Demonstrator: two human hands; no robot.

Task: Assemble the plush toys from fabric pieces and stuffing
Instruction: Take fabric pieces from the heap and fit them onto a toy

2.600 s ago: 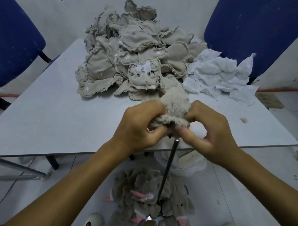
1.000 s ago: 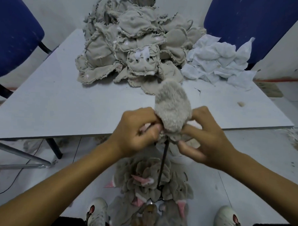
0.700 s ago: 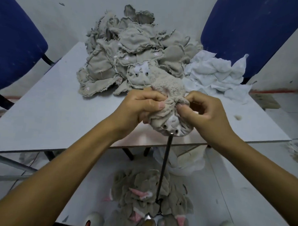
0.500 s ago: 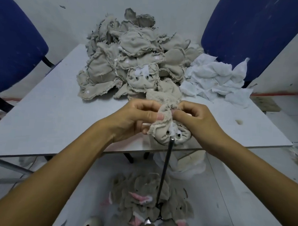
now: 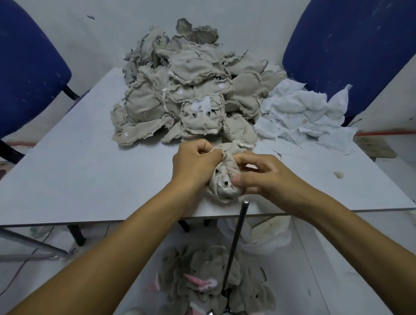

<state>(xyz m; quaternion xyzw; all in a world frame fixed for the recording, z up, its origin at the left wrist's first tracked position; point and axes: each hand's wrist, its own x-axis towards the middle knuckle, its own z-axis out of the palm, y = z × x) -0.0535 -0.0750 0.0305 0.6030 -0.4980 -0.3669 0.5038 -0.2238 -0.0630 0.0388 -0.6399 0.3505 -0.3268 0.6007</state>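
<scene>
You hold one toy skin (image 5: 222, 179) between both hands just above the near edge of the bench (image 5: 72, 176). It is turned wrong side out, with two small dark eye studs showing on the pale fabric. Your left hand (image 5: 195, 164) has its fingers curled tight round the bunched upper end, and your right hand (image 5: 263, 175) pinches the side of the skin between thumb and fingertips; both grips are closed on the same piece. My guess is that you hold it this way so one hand anchors the fabric while the other works it round.

One thin metal rod (image 5: 234, 247) stands upright just below the skin, its tip close to the fabric but apart from it. It looks placed there as a pusher for turning the skin, so keeping the work directly above it makes sense.

One large heap of unturned skins (image 5: 188, 97) sits at the far middle of the bench, too many and too tangled to count. Just beside it, to your right, lies one pile of white stuffing sheets (image 5: 303, 113), within reach. On the floor between your feet is a cluster of turned pieces with pink ears (image 5: 209, 284); their number is unclear. Two blue chairs (image 5: 347, 44) flank the bench.
</scene>
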